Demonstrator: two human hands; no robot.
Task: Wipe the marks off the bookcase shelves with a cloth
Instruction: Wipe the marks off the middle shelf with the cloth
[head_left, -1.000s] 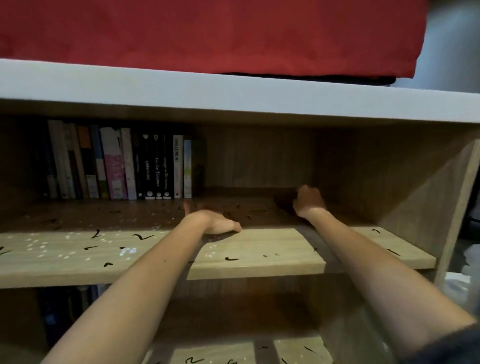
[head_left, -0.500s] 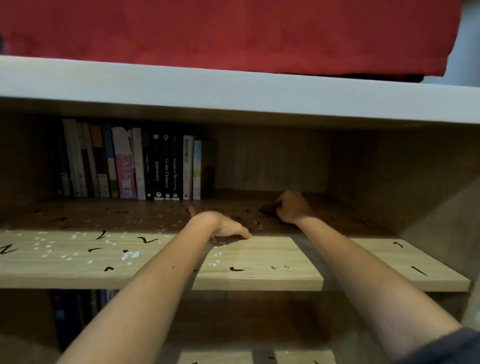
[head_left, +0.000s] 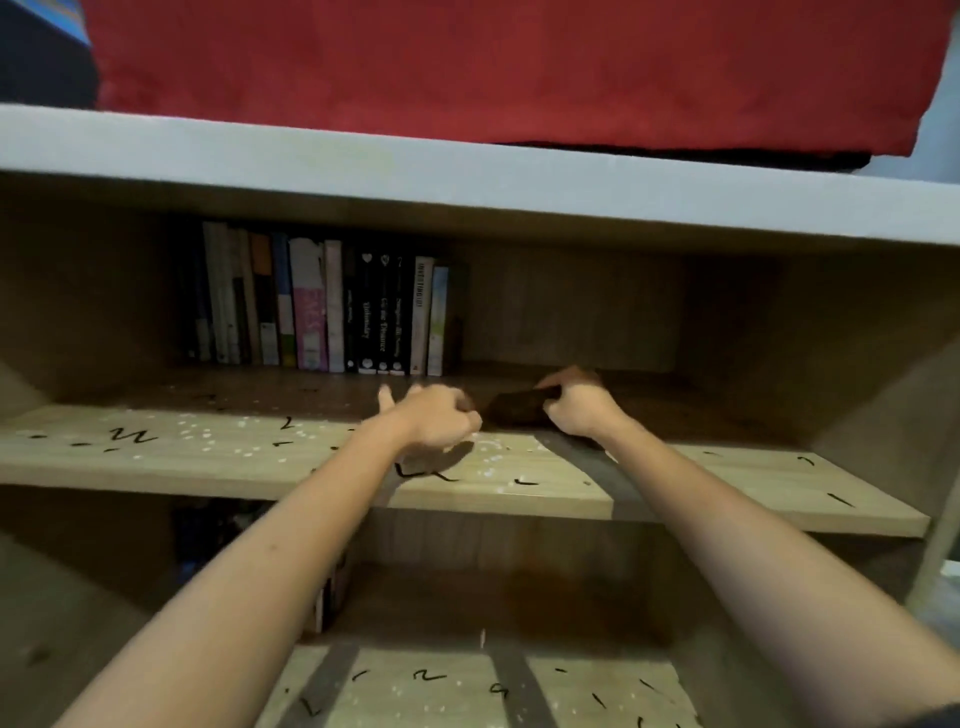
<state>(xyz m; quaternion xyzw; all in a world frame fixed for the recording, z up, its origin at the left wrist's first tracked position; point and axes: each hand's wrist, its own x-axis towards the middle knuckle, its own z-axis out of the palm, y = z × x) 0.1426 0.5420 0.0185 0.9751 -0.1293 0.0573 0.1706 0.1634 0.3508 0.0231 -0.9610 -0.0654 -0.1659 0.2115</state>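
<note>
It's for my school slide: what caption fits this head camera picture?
Right hand grips a dark cloth on the marked shelf, left hand beside it.

Red fabric (head_left: 519, 62) overhead, pale wall (head_left: 941, 130) beyond

Dark bunched cloth (head_left: 516, 410) lies on ink-marked shelf (head_left: 753, 480).
</note>
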